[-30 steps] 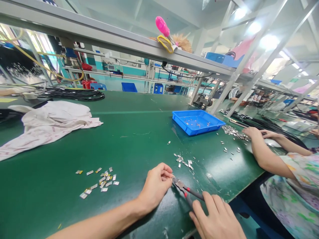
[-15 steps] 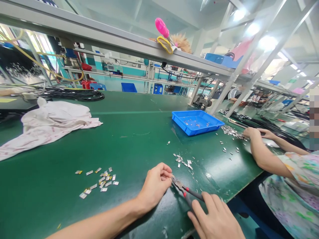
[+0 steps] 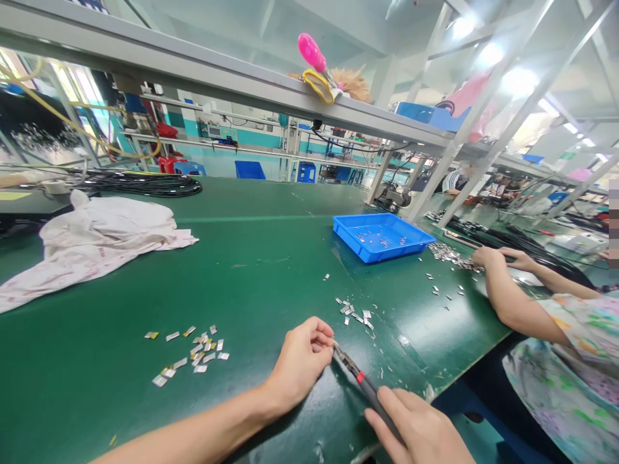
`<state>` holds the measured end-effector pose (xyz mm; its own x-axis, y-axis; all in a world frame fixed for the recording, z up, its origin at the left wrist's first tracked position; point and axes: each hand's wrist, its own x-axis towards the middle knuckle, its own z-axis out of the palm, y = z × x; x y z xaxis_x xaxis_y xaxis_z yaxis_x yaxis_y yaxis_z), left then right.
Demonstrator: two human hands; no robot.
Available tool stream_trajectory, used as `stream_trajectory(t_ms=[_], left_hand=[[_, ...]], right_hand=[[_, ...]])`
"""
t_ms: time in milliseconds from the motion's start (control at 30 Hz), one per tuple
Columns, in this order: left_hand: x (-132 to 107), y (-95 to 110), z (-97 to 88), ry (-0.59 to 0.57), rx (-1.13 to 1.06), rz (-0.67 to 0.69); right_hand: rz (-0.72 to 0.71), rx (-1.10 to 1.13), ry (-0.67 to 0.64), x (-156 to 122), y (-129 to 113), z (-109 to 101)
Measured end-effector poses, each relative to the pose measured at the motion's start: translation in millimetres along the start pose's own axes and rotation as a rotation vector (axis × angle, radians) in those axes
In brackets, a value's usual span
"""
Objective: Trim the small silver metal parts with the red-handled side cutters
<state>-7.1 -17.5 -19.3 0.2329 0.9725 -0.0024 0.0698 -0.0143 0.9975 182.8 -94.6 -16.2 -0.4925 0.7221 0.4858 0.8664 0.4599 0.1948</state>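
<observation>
**Holding pliers to pinched fingertips at the near edge of the green surface**

The right hand sits at the bottom edge of the view. Its grip is clenched around the dark handles of the pliers, which are pressed together below a red collar. The tool slants up and to the left across the surface, and its slim nose ends right at the fingertips of the left hand. That hand rests on the surface with its fingers curled in and its grip pinched closed against the plier tip. Whatever lies between the fingertips is too small to make out.

Just beyond the plier nose lies a small scatter of silver metal pieces. A second cluster, some with yellow on them, lies well to the left of the left forearm. Farther back on the right stands a shallow blue tray with a few pieces in it.

Beside the tray, a heap of metal parts lies by a co-worker's hand, whose forearm rests on the surface edge. A crumpled white cloth lies at far left, with coiled black cables behind it. On the overhead shelf rests a pink-handled brush.
</observation>
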Motion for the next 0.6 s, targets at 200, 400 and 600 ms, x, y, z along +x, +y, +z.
stream_trajectory(t_ms=[200, 400, 600], left_hand=[[2, -1, -0.9, -0.014, -0.051, -0.031], [2, -2, -0.7, -0.012, -0.042, -0.032], [2, -1, -1.1, -0.012, 0.015, -0.006]], right_hand=[[-0.022, -0.238, 0.083, 7, -1, -6], [-0.056, -0.362, 0.056, 6, -1, -7], [-0.065, -0.392, 0.017, -3, 0, 2]])
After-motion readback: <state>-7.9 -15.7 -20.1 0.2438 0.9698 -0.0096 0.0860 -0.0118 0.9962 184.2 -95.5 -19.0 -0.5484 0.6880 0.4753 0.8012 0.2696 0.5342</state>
